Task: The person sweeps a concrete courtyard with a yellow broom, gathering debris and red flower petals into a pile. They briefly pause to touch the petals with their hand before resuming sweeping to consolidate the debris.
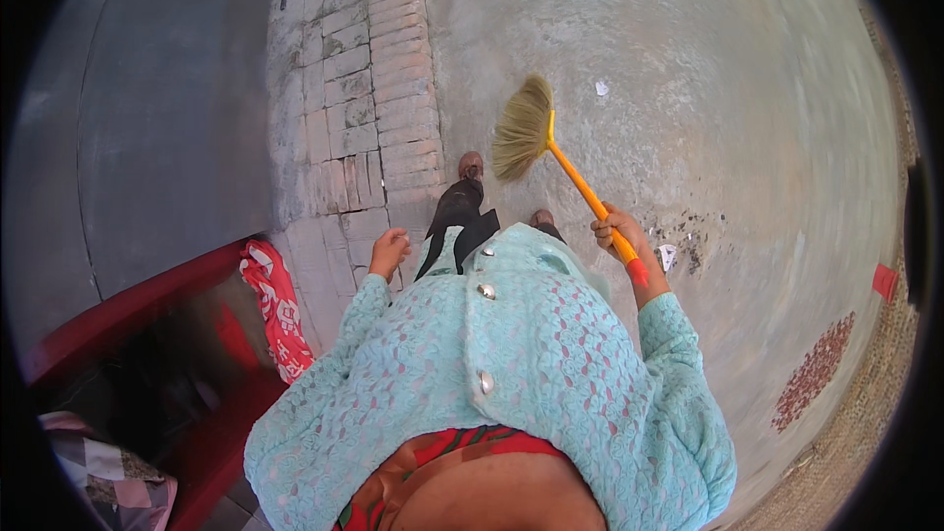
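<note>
A broom [524, 132] with soft, straw-coloured bristles fans out over the grey floor, ahead of my feet. Its orange handle, tipped in red, slants back toward me. My right hand [618, 229] is wrapped round the handle near that red end. The bristles sit just right of the brick strip. Low at my left side, my left hand [390, 254] hangs beside my light-blue lace jacket, its fingers curled in and nothing visible in them.
Scraps of white paper [601, 88] and dark crumbs of dirt [696, 240] lie on the concrete. Left of my feet runs a brick strip [404, 88]. A red bench-like frame [147, 300] with a red patterned cloth [277, 310] stands at lower left. Reddish bits [814, 371] are spread at far right.
</note>
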`<control>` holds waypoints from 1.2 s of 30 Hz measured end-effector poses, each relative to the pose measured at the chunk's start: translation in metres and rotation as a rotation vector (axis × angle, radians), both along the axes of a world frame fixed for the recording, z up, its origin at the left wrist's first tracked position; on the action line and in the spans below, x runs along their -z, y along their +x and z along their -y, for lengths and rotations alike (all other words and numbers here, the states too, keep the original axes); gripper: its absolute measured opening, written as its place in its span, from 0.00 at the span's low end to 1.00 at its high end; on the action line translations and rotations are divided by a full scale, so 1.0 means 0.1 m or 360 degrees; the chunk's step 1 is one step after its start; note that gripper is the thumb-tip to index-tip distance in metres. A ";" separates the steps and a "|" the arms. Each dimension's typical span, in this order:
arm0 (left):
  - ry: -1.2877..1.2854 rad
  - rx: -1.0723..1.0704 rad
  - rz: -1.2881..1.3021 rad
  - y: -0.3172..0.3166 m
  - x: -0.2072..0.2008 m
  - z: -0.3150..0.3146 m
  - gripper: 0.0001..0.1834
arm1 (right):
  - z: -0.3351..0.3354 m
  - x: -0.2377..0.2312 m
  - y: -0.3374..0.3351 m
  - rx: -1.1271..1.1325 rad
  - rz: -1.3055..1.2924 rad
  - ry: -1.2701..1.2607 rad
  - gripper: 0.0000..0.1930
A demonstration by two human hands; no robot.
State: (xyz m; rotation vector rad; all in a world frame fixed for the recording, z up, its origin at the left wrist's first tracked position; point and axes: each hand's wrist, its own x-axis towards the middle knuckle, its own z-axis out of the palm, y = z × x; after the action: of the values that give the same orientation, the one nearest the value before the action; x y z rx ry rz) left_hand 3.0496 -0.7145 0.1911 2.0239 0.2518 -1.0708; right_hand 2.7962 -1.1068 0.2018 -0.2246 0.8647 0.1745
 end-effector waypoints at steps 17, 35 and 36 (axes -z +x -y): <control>0.0193 0.0666 -0.0308 1.98 0.75 0.95 0.14 | -1.88 -1.33 -0.06 0.1025 -0.0893 -0.0737 0.37; 0.0301 0.0713 -0.0204 2.13 0.21 0.97 0.16 | -0.67 0.43 0.97 0.1270 -0.0499 0.0244 0.04; 0.0301 0.0703 -0.0206 2.10 0.20 0.97 0.16 | -0.57 0.50 1.11 0.1224 -0.0440 0.0132 0.05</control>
State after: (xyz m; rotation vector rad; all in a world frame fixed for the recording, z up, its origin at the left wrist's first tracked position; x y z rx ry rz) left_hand 3.2595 -0.8113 0.1710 2.2420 -0.0356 -1.5004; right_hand 2.9071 -1.0497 0.1520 0.2235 1.1586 -0.4863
